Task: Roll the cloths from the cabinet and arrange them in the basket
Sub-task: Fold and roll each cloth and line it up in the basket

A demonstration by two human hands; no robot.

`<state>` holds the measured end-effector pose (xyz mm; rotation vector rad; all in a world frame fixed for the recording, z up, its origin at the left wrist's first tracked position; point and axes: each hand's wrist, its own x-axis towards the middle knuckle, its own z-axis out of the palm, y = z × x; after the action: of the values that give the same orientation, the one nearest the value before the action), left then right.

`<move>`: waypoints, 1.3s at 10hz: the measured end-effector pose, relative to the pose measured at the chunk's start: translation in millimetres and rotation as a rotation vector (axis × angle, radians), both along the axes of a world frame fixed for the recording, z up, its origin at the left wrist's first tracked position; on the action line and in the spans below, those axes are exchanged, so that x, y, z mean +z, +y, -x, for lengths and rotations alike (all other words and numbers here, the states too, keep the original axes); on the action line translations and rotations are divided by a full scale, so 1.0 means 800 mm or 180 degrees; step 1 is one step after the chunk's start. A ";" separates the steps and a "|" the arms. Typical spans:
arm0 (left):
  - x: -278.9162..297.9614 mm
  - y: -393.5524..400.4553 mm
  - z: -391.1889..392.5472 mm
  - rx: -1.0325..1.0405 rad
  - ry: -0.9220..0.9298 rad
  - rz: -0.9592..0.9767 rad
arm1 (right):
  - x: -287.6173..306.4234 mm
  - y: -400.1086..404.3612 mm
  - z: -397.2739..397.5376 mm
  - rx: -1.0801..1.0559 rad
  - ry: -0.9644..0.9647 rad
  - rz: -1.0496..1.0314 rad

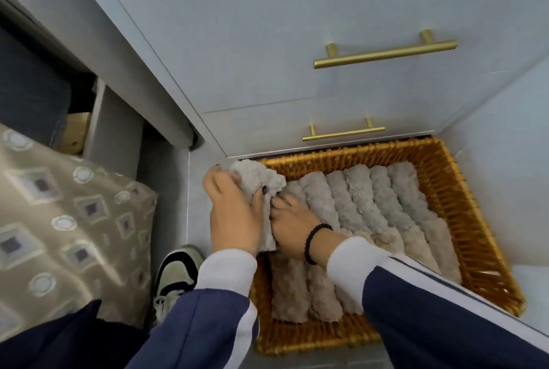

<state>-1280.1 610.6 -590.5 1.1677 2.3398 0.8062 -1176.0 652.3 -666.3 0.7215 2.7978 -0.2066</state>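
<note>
Her left hand (234,214) has its grip wrapped round a fluffy grey cloth (261,181), thumb across the top, holding it over the basket's near-left corner. The right hand (292,227) pinches the same cloth from the other side, fingers tucked into its folds. Below them the wicker basket (454,190) sits on the floor against the cabinet (267,56), already lined with rolled cloths (371,199) side by side. A patterned cushion (65,220) lies off to the left.
</note>
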 end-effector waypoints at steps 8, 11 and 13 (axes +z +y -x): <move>-0.067 0.019 -0.023 -0.3290 0.3937 0.2219 | -0.023 0.023 -0.051 -0.0096 -0.0153 -0.0131; -0.076 0.044 -0.024 -0.3133 0.3098 0.2577 | -0.036 0.016 -0.041 -0.0254 -0.0477 0.0238; -0.078 0.045 -0.032 -0.3132 0.2931 0.2755 | -0.037 0.013 -0.044 -0.0450 -0.0314 0.0360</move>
<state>-1254.3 646.7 -653.1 2.0935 1.7717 -1.1500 -1141.0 662.7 -695.6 0.8775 2.6203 -0.3422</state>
